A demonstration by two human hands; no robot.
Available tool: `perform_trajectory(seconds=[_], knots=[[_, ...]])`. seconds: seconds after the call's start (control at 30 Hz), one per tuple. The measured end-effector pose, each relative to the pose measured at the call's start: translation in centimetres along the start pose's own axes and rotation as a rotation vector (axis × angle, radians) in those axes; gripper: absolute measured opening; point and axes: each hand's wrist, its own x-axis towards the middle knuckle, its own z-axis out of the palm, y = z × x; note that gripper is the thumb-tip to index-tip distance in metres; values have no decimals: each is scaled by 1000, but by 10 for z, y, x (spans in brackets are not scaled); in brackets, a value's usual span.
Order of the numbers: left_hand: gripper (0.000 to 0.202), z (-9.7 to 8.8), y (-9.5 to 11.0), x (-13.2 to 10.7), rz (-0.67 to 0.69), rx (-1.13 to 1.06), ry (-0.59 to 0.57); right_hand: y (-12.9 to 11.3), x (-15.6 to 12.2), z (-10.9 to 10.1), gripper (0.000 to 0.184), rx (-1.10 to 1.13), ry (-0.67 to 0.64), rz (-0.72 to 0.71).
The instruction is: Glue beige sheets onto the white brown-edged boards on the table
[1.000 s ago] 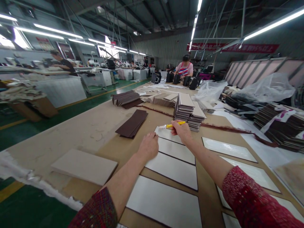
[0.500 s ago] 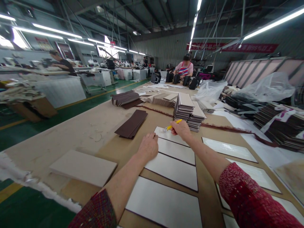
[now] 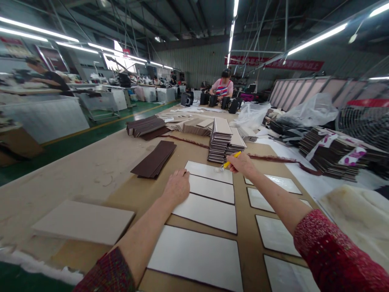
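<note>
My right hand (image 3: 241, 164) is closed around the yellow handle of a small brush (image 3: 232, 159). The brush tip touches the farthest white panel (image 3: 200, 168), where a small wet-looking patch shows. At that panel's left end lies my left hand (image 3: 176, 186), palm down, fingers on the edge and holding nothing. Nearer me, more white panels with dark edges (image 3: 211, 190) lie in a column, the closest one (image 3: 194, 253) slightly apart. To the right of them, a second column of panels (image 3: 276, 233) has a glossy, wet-looking surface.
Dark brown strips (image 3: 154, 159) lie beyond my left hand, and a pale board stack (image 3: 83, 221) sits nearer left. Stacked panels (image 3: 219, 140) stand just past the brush. A tied dark bundle (image 3: 331, 154) is at right. Another person (image 3: 223, 86) works at the table's far end.
The brush in my right hand has moved right along the farthest panel. My left hand stays at that panel's left end. The whole view has shifted to the right.
</note>
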Motion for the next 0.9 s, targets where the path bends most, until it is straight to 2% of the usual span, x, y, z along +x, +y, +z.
perform_trajectory(seconds=[0.27, 0.37, 0.47, 0.57, 0.7, 0.8, 0.9], knots=[[38, 2, 0, 1, -9, 1, -6, 18, -13, -35, 20, 38, 59, 0], [37, 0, 1, 1, -15, -6, -8, 14, -16, -44, 19, 70, 68, -7], [36, -1, 1, 0, -13, -16, -10, 2, -18, -40, 16, 134, 73, -33], [37, -2, 1, 0, -17, -22, -9, -15, -17, -17, 13, 219, 39, -67], [37, -5, 1, 0, -13, -29, -13, -33, -10, 33, 13, 302, -34, -94], [34, -5, 1, 0, -10, -36, -14, -42, -4, 67, 15, 310, -83, -108], [33, -5, 1, 1, -15, -43, -14, -47, 2, 89, 16, 267, -106, -92]])
